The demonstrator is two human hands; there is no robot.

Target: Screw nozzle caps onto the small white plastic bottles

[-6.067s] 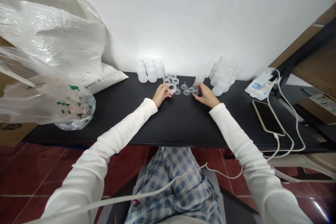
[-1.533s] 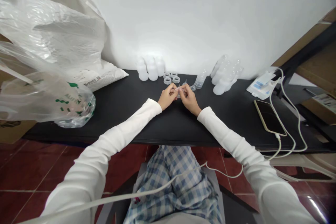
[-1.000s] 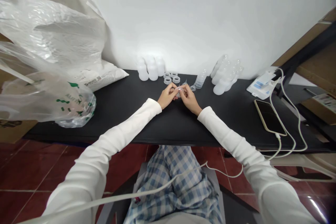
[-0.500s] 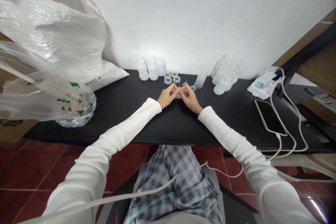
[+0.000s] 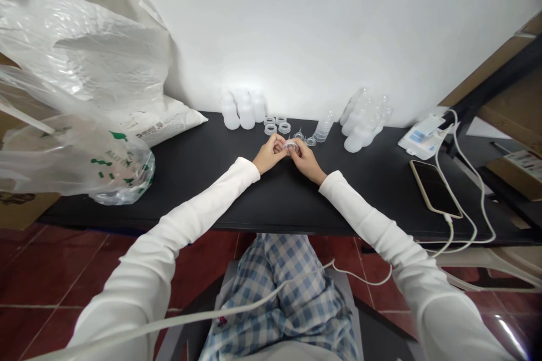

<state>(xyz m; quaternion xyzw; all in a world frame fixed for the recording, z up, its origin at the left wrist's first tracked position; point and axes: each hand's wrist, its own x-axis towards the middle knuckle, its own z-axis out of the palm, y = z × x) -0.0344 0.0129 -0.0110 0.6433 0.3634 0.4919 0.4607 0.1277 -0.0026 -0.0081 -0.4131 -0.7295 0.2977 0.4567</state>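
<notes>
Over the black table, my left hand (image 5: 270, 154) and my right hand (image 5: 307, 159) meet at a small clear bottle ring (image 5: 291, 146). The fingers of both hands are closed on its sides, and a thin pointed tip shows just behind it. Whether a teat is seated in the ring is too small to tell. Several loose clear rings (image 5: 270, 130) lie behind my left hand. Clear teats (image 5: 311, 141) rest just behind my right hand, next to a leaning stack of clear caps (image 5: 324, 126).
Frosted bottles (image 5: 246, 110) stand against the wall at back left. Capped bottles (image 5: 366, 124) are grouped at back right. A phone (image 5: 436, 189) with a white cable and a white box (image 5: 423, 136) occupy the right side. Plastic bags (image 5: 122, 163) cover the left end.
The ring has been tilted so that its round face now shows between my hands. My fingers have shifted slightly around it, while both arms stay nearly in place.
</notes>
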